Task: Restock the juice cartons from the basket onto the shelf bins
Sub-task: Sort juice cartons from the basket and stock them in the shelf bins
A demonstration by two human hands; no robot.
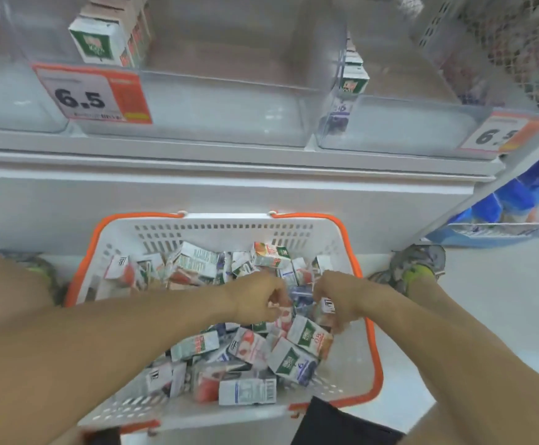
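Both hands' fingers curl into the basket (107, 239), left hand (258, 300) and right hand (335, 303) pinching small juice cartons (309, 338): light, stiff, crushable; grip the flat sides.

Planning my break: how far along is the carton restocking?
Barely begun. Done: a short row of cartons stands in the left clear bin, a few in the right bin. In hand: left hand and right hand are picking cartons in the basket. Left: the basket's big carton heap.
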